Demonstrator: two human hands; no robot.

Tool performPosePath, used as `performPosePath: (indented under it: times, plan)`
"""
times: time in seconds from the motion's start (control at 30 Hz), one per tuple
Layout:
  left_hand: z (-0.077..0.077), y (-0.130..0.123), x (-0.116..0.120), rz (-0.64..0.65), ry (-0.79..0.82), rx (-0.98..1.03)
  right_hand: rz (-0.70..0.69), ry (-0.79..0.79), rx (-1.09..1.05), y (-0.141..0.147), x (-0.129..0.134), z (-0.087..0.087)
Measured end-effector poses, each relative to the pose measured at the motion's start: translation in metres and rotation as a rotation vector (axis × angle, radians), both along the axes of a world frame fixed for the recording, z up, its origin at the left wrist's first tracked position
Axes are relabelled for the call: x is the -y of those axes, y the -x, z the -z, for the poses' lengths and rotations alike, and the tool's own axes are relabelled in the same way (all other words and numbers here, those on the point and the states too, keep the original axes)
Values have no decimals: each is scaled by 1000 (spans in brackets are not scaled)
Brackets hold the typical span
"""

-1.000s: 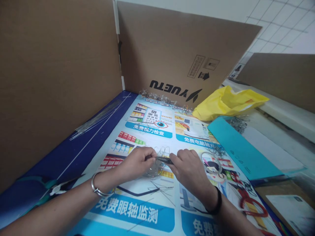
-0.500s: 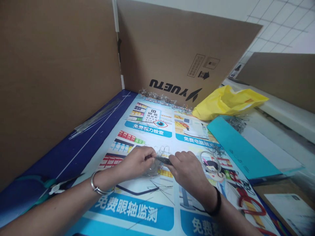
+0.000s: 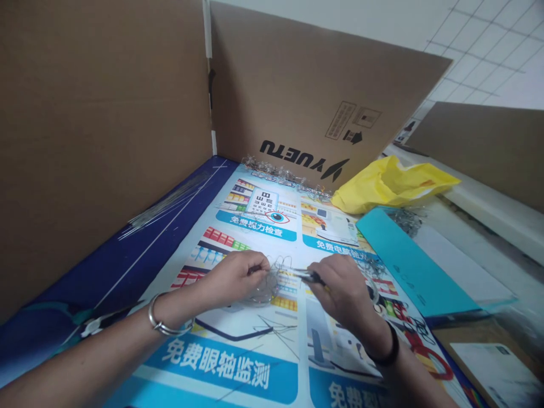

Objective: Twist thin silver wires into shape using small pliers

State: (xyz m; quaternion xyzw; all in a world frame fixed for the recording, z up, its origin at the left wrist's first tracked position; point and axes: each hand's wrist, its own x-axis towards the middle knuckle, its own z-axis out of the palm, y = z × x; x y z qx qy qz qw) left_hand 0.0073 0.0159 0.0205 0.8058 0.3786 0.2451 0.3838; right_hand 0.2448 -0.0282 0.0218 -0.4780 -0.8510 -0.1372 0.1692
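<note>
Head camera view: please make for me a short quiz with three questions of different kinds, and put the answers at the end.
1. True or false: the right hand holds the pliers.
2. Which colour is the bag by the printed cardboard panel? a) red b) yellow c) black
3. Fill in: the left hand has a silver ____ on its wrist.
Key: 1 true; 2 b; 3 bracelet.

I watch through single head view, set above near end of poster (image 3: 300, 245), facing forward and down along it. Close, arm's reach: left hand (image 3: 244, 275) and right hand (image 3: 342, 286) sit mid-frame over poster. Past its far edge I get upright cardboard panel (image 3: 306, 85), wall (image 3: 382, 22) behind.
</note>
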Motion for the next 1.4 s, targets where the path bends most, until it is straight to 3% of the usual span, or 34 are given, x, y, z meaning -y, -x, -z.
performPosePath:
  times: [0.07, 0.23, 0.63, 1.03, 1.4]
  plan:
    - [-2, 1, 1, 38, -1, 4, 39, 6, -52, -2, -2, 1]
    - [-5, 0, 5, 133, 15, -34, 0, 108, 82, 7, -2, 6]
    - [0, -2, 6, 166, 32, -103, -52, 48, 178, 14, 3, 11]
    - [13, -7, 8, 72, -38, -60, 14, 59, 269, 16, 3, 8]
    - [14, -8, 13, -15, -2, 3, -3, 64, 244, 14, 3, 10]
